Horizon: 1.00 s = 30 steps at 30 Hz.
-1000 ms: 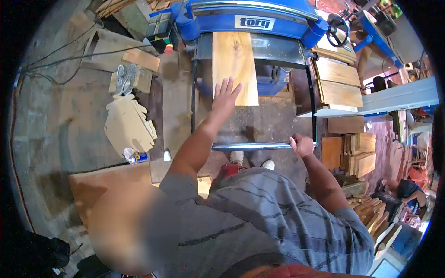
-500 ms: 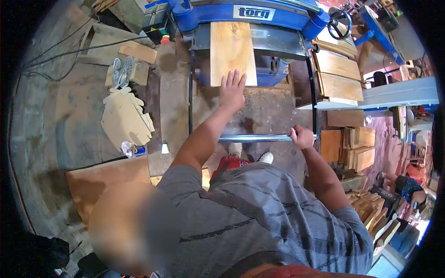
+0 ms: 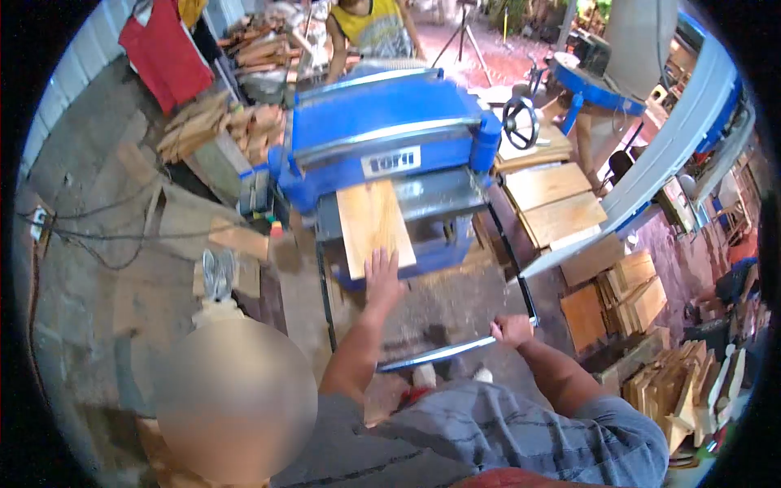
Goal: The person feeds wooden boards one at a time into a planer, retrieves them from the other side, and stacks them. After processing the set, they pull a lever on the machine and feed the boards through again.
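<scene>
A light wooden board (image 3: 374,224) lies on the dark bed of the blue planer-like machine (image 3: 382,114), its far end under the machine's front. My left hand (image 3: 384,281) rests on the board's near end, fingers spread and pointing toward the machine. To the right and nearer my body, my right hand (image 3: 512,330) is wrapped round the right end of a shiny metal bar (image 3: 439,355), which runs between the dark side rails of the frame.
Stacked boards (image 3: 561,203) lie right of the machine, beside a handwheel (image 3: 521,122). More wood pieces (image 3: 634,297) stand at the right. Behind the machine is another person in a yellow top (image 3: 370,31). Cables (image 3: 106,236) run across the left floor.
The view has tilted up, showing the machine's top and the person behind it. My left hand is still on the board and my right hand still on the bar.
</scene>
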Motion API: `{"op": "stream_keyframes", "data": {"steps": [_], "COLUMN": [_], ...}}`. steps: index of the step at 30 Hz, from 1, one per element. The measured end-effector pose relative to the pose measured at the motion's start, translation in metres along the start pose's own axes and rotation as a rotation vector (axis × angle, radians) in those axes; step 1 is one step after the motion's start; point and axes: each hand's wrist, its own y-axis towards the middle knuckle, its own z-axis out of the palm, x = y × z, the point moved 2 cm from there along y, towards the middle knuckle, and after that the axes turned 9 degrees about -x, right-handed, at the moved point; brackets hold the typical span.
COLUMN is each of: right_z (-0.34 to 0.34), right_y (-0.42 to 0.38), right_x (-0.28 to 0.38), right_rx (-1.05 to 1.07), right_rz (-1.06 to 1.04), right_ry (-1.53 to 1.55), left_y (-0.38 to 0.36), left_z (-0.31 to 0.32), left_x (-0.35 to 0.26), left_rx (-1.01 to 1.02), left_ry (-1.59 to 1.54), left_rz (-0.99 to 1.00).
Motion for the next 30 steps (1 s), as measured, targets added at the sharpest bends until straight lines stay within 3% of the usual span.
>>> {"op": "stream_keyframes", "data": {"steps": [10, 14, 16, 18, 20, 24, 26, 28, 29, 30], "right_z": [-0.017, -0.018, -0.004, -0.004, -0.014, -0.035, -0.025, -0.033, -0.017, 0.028], "right_y": [0.0, -0.002, -0.003, 0.003, 0.014, 0.052, 0.074, 0.097, 0.103, 0.108], "right_x": [0.013, 0.007, -0.006, -0.013, -0.026, -0.109, -0.181, -0.245, -0.287, -0.336], "right_rx": [0.115, 0.022, 0.084, 0.097, -0.11, -0.292, -0.455, -0.447, -0.384, -0.329], "right_rz": [0.147, 0.173, 0.225, 0.266, 0.235, 0.572, 0.65, 0.74, 0.83, 0.969], "right_ry": [-0.03, 0.187, 0.157, 0.303, 0.789, 1.159, 1.235, 1.208, 1.064, 1.33], "left_y": [0.027, 0.054, 0.065, 0.062, 0.062, 0.078, 0.102, 0.134, 0.148, 0.157], "left_z": [0.011, 0.011, 0.026, 0.028, 0.038, 0.088, 0.102, 0.127, 0.14, 0.15], "left_x": [0.014, -0.001, -0.027, -0.08, -0.138, -0.231, -0.268, -0.293, -0.304, -0.307], "left_rx": [0.082, 0.181, 0.217, 0.033, 0.047, 0.101, 0.087, -0.054, -0.074, -0.086], "left_ry": [0.037, 0.048, 0.091, -0.068, -0.212, -0.334, -0.42, -0.293, -0.318, -0.347], "left_rz": [0.008, -0.094, -0.193, 0.106, 0.261, 0.461, 0.42, 0.538, 0.506, 0.477]}}
